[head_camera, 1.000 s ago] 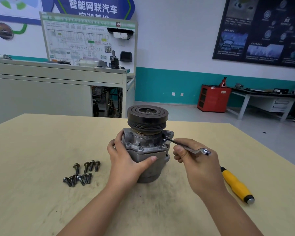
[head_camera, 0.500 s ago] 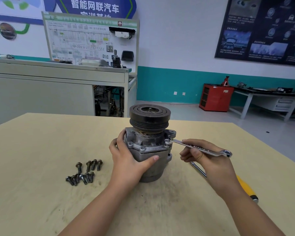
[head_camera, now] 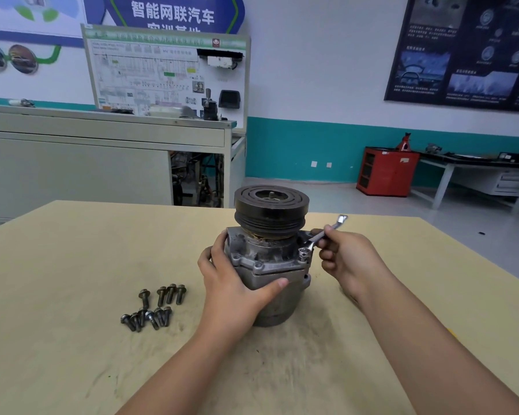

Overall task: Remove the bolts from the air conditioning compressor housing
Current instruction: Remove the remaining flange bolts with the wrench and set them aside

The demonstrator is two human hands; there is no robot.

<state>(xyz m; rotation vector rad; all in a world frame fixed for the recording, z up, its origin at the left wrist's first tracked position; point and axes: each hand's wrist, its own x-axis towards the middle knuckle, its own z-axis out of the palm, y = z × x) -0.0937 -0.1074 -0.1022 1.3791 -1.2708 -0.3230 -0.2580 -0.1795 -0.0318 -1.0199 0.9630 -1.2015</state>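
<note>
The grey compressor housing (head_camera: 270,259) stands upright on the table with its black pulley (head_camera: 271,209) on top. My left hand (head_camera: 237,283) wraps its left side, thumb across the front. A silver ring wrench (head_camera: 322,233) is held in my right hand (head_camera: 348,262); its lower ring sits on a bolt (head_camera: 303,255) at the housing's right flange and its free end points up and away. Several loose bolts (head_camera: 155,307) lie on the table to the left of the housing.
The beige wooden table (head_camera: 72,295) carries everything; its right edge runs diagonally past my right forearm. A sliver of a yellow handle (head_camera: 450,332) shows behind my right forearm. Beyond stand a grey training bench, a red cabinet and a work desk.
My right hand has swung the wrench counterclockwise about the bolt, from pointing right to pointing up and away. The yellow-handled tool is now mostly hidden behind my right arm. My left hand kept its hold.
</note>
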